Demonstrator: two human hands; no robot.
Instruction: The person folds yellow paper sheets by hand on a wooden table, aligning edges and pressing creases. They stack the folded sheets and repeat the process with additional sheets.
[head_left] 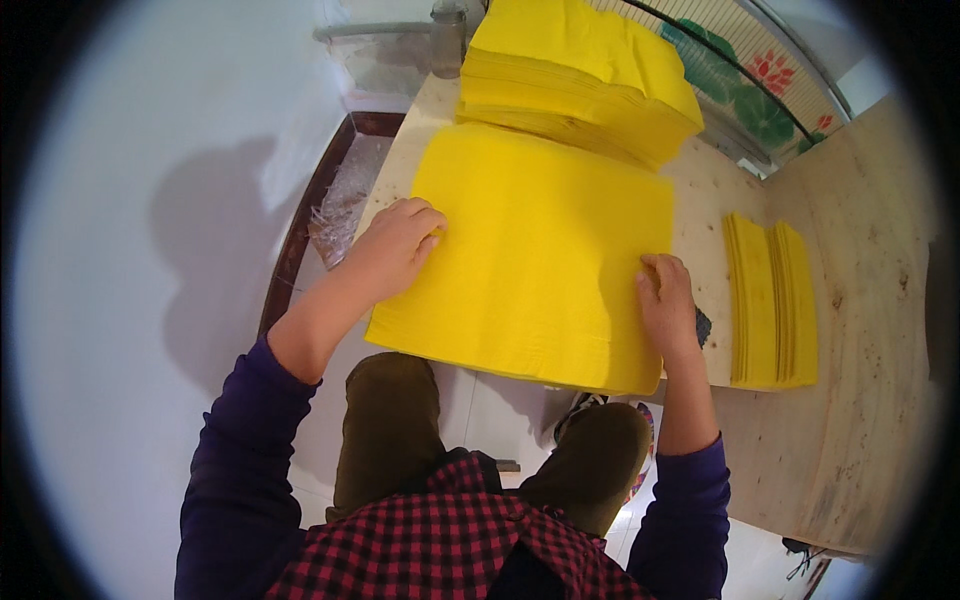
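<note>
At the left end of the worktop (725, 190), beyond it some crumpled clear plastic (350, 200): possible skewing of the corner nearest the left hand (402, 240), in case of a harder pull there than opposite. At centre, risk of a slide toward the knees (392, 400) for the flat yellow stack (530, 260) — because of a front edge apparently jutting past its support — or of creeping among layers under uneven pressure. Just behind, a taller yellow pile (575, 90), wavy on top; liable to go askew if bumped by a backward push. Farther right, a chance of catching a dark object (703, 327), kind unclear, beside the right hand (667, 305), or of disturbing two narrow yellow bundles (752, 300) with a wide outward swing.

As for placement, first the left hand, with curled fingers at the left edge; next the flat yellow stack, between both hands and touching each; last the right hand, with bent fingers at the right edge. Firm pinch or mere resting contact — cannot tell on either side.
</note>
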